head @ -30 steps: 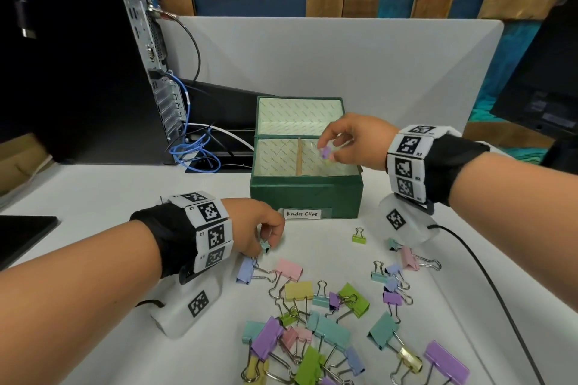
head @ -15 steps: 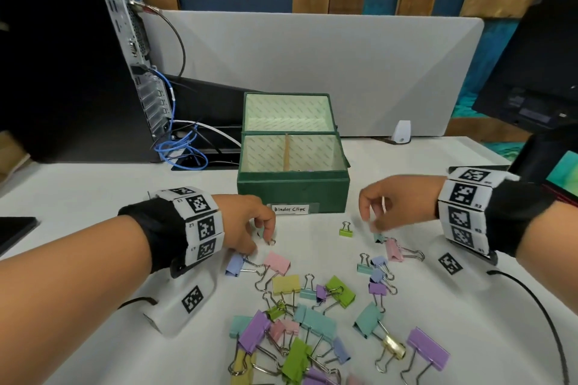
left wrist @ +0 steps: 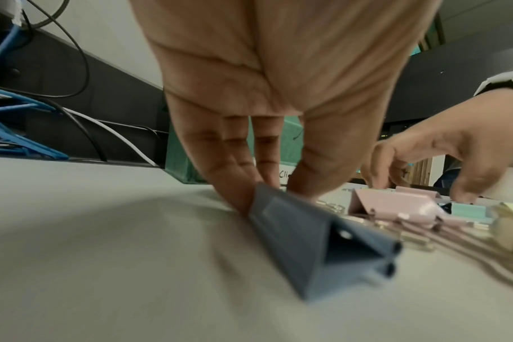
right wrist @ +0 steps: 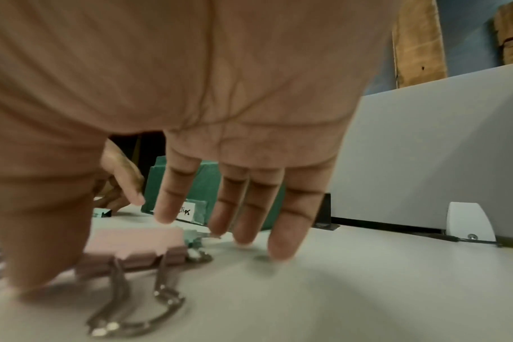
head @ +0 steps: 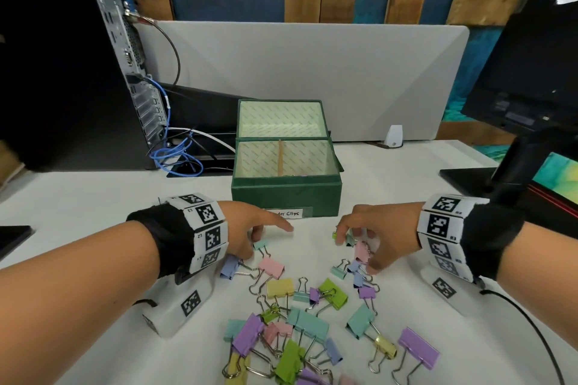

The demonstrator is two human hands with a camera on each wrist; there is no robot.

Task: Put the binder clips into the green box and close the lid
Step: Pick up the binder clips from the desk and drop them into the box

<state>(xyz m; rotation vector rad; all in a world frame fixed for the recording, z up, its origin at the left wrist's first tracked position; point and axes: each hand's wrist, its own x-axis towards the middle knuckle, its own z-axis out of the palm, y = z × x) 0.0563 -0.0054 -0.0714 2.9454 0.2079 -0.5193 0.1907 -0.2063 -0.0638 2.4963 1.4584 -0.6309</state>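
Observation:
The green box (head: 286, 197) stands open at the table's middle, its lid (head: 281, 117) tipped back and a wooden divider inside. Several pastel binder clips (head: 300, 322) lie scattered in front of it. My left hand (head: 266, 234) is low on the table with its index finger stretched out, and a small teal clip (head: 261, 244) lies just under its fingers. From the left wrist, straight fingers (left wrist: 235, 185) touch the table behind a blue-grey clip (left wrist: 308, 238). My right hand (head: 356, 247) hovers with spread fingers over a pink clip (right wrist: 138, 240), holding nothing.
A black computer tower (head: 62, 87) with blue and white cables (head: 178, 156) stands at the back left. A grey partition (head: 312, 72) closes the back. A monitor (head: 531, 56) and its stand fill the right side. A black cable (head: 531, 337) trails from my right wrist.
My right hand left the box opening and came down onto the clips at the right. My left hand stayed low, and its index finger has straightened out.

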